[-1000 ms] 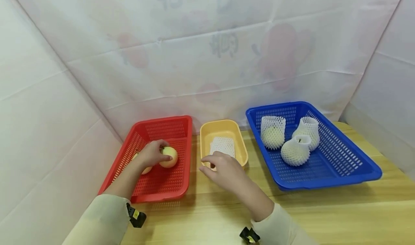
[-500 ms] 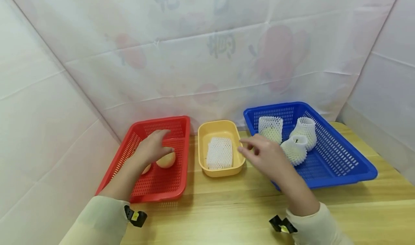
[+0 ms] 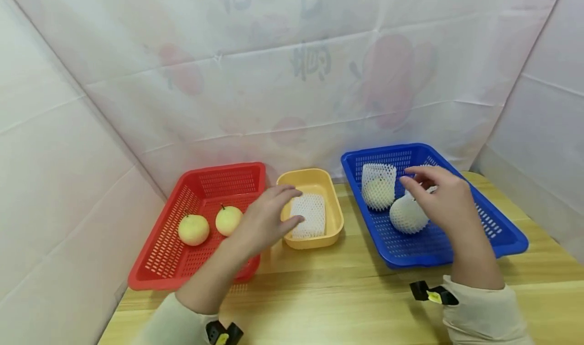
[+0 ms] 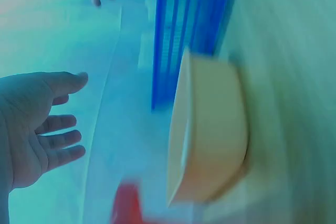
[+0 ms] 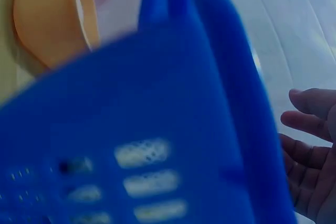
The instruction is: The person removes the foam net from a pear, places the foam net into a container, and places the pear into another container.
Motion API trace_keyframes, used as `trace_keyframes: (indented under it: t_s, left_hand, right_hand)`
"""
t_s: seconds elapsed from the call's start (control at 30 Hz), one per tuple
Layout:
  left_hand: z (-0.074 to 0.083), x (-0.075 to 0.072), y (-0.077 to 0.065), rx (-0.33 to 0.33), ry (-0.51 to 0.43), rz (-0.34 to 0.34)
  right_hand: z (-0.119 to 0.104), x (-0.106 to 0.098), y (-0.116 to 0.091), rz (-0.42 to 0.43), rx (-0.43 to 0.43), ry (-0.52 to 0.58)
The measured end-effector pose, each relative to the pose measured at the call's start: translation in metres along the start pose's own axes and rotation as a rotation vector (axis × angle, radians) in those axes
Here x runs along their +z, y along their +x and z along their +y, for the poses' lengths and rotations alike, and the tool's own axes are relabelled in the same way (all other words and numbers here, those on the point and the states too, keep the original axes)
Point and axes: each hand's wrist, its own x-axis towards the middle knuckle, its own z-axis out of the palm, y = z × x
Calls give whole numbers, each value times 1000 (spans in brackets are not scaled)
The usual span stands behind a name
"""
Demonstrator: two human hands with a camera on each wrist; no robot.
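Note:
My left hand (image 3: pixel 264 215), fingers spread and holding nothing, hovers at the left side of the yellow tray (image 3: pixel 312 242). White foam net sleeves (image 3: pixel 310 215) lie flat in that tray. Two bare yellow pears (image 3: pixel 193 230) sit stem up in the red basket (image 3: pixel 155 285), the right one partly behind my left hand. Over the blue basket (image 3: pixel 420 260), my right hand (image 3: pixel 442 195) has thumb and fingers apart, nothing between them. Below it is a netted pear (image 3: pixel 408 215); another netted pear (image 3: pixel 379 190) stands to its left, and a third is mostly hidden behind the hand.
All three containers stand in a row on a wood-grain table (image 3: pixel 319 294). A white printed cloth (image 3: pixel 283 81) hangs close behind them, with more white cloth at both sides. The blue basket's high rim (image 5: pixel 231 77) rises close to my right hand in the right wrist view.
My left hand has left the pear in the red basket and moved right, towards the yellow tray. My right hand has moved right, from the yellow tray to above the blue basket.

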Motion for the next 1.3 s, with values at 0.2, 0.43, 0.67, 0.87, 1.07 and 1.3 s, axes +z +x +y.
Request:
trace_keyframes:
  t_s: [0.2, 0.43, 0.67, 0.87, 1.07, 1.3]
  left_hand:
    - [33, 38, 5, 84, -156, -9]
    - [67, 77, 4, 102, -209, -88]
    - [86, 110, 1, 154, -196, -83]
    - [93, 125, 1, 192, -201, 17]
    - [96, 129, 1, 186, -229, 31]
    - [97, 130, 2, 168, -242, 19]
  right_hand:
    - [26, -11, 3, -117, 138, -27]
    - [40, -2, 6, -314, 147, -20]
    - [50, 4, 7, -473, 162, -43]
    - [57, 9, 7, -488, 131, -48]
    - [65, 13, 5, -489, 108, -65]
    - [69, 17, 6, -414, 89, -114]
